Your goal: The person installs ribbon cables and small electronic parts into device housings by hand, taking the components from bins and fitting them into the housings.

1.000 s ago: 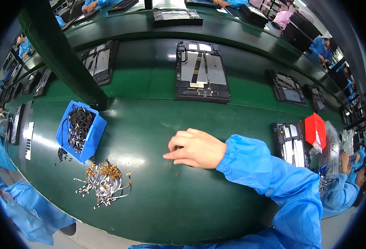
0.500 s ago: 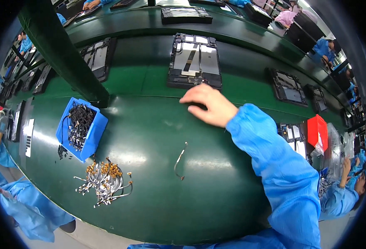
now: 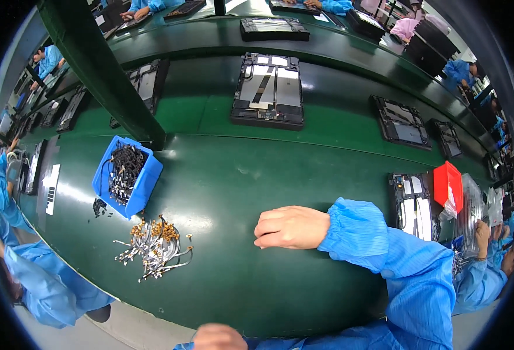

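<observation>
My right hand (image 3: 292, 227) rests low over the middle of the green table, palm down, with its fingers bent and pressed together. It covers the spot of the short grey cable, which is hidden and seems to be in its fingers. At the bottom edge, my left hand (image 3: 219, 337) is just coming into view, smeared by motion, so its fingers cannot be made out. Left of my right hand lies a pile of short silver-grey cables (image 3: 158, 248) with gold-brown ends.
A blue bin (image 3: 146, 184) of black parts stands left, with small black bits (image 3: 99, 207) beside it. Opened flat devices (image 3: 268, 93) lie along the far strip; another (image 3: 411, 204) sits right, near a red bin (image 3: 448, 186). A green post (image 3: 93, 64) rises at far left. Co-workers flank the table.
My right hand has drawn back from beside the far middle device to the cable's spot, its fingers closing. The cable has gone from sight. My left hand has appeared below. The view has shifted slightly.
</observation>
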`<action>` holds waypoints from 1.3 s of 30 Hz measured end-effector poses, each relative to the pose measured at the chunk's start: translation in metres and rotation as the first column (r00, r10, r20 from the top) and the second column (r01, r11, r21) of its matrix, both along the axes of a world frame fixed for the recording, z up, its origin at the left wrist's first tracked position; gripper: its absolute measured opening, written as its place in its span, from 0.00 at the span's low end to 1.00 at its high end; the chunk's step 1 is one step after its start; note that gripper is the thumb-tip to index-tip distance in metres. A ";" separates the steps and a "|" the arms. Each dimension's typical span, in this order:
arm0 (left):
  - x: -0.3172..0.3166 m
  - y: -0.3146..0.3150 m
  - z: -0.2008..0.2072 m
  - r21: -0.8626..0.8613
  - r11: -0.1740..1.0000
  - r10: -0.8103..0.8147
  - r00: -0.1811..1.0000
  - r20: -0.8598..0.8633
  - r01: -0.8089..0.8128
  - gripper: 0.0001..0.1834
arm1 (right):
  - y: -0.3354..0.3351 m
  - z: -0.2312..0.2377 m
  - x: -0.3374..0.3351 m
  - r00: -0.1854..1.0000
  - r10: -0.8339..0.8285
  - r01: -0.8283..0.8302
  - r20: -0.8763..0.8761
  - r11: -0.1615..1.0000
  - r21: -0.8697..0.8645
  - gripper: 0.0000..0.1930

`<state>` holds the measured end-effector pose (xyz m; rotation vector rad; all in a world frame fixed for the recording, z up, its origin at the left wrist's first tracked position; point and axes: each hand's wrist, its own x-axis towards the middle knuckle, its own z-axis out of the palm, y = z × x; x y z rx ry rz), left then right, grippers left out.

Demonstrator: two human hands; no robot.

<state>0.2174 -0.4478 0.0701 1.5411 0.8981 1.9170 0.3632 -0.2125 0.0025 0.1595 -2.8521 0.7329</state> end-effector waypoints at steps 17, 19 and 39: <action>-0.040 0.089 -0.016 -0.354 0.871 -0.005 0.714 -0.700 -0.341 0.13 | -0.025 0.031 0.010 0.947 -0.320 0.261 -0.030 0.822 -0.507 0.14; -0.036 0.101 -0.002 -0.495 0.851 -0.164 0.808 -0.566 -0.174 0.13 | -0.023 0.060 0.022 0.950 -0.281 0.211 0.133 0.267 -0.940 0.14; 0.103 0.096 0.033 -0.368 0.004 -0.824 0.211 0.525 0.930 0.06 | -0.089 0.099 0.159 0.838 -0.520 -0.372 -0.166 -0.320 -0.871 0.14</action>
